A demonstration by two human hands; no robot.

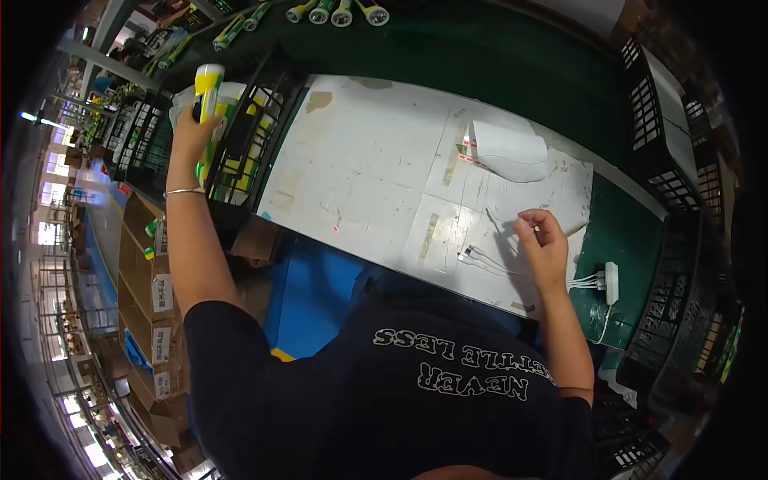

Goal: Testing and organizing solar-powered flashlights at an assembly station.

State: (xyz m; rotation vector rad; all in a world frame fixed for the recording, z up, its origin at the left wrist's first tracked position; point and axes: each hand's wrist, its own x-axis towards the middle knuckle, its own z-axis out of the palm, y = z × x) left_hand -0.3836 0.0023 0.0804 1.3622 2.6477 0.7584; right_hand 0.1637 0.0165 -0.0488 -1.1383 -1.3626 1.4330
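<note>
At the far left, my left hand (192, 136) is wrapped round a yellow, white and green flashlight (210, 82), held with its white end up. It is over a black plastic crate (278, 80) in which more yellow and green flashlights show. My right hand (546, 246) hovers above the right part of the white work surface (360, 160), thumb and fingers curled together in a pinch. Anything between those fingertips is too small to make out. Beside that hand lie white charging cables (478, 256), leading past the wrist to a white multi-port charger (611, 283).
A curled white sheet (512, 152) lies toward the far right of the board. Several flashlights (342, 14) line the far edge of the green table. Black crates (660, 120) stand at the right, and cardboard boxes (144, 296) at the left.
</note>
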